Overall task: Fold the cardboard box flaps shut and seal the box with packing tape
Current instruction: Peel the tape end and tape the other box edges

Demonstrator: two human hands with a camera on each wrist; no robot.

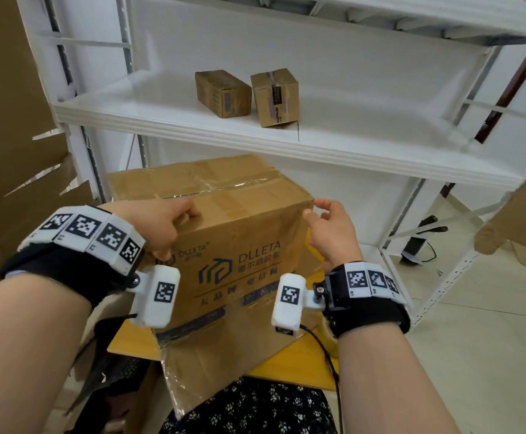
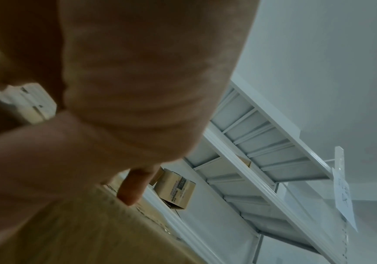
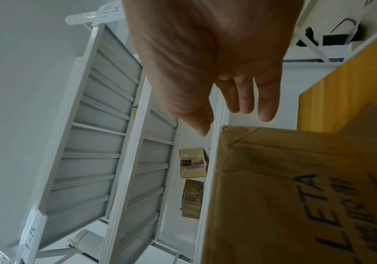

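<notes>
Yellow table (image 1: 289, 364): box (image 1: 224, 233) lengthwise left-right.

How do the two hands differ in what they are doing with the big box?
The left hand rests on the big box, fingers curled over its top front edge and thumb on the front face; the right hand is at the box's right corner with fingers relaxed and holds nothing. The right wrist view shows a gap between those fingers and the box. Both wear marker wristbands.
</notes>
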